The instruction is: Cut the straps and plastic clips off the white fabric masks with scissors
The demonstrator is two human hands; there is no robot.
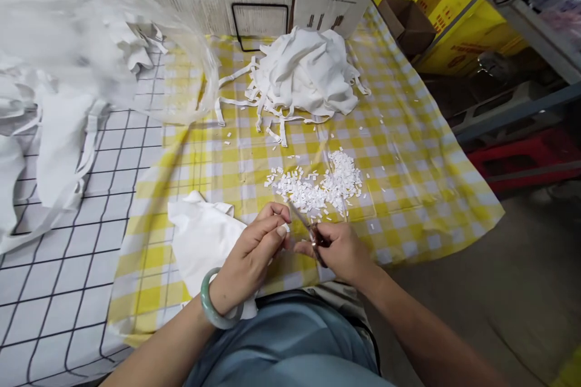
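Head view: dark metal scissors (313, 239) are gripped in the right hand (344, 249), just beside a small white fabric tip (285, 227) pinched between thumb and fingers of the left hand (255, 249); nearby, a white fabric piece (204, 239) is laid on a yellow-and-white checked tablecloth (408, 193). Beyond, rectangular white clippings (344, 176) are heaped before a crumpled white fabric pile (308, 72).

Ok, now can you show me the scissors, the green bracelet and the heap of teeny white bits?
Scissors (312, 233): head view, near where the blades meet the handles.
Green bracelet (207, 302): head view, outer side of the ring.
White bits (341, 176): head view, thick right-hand part of the heap.
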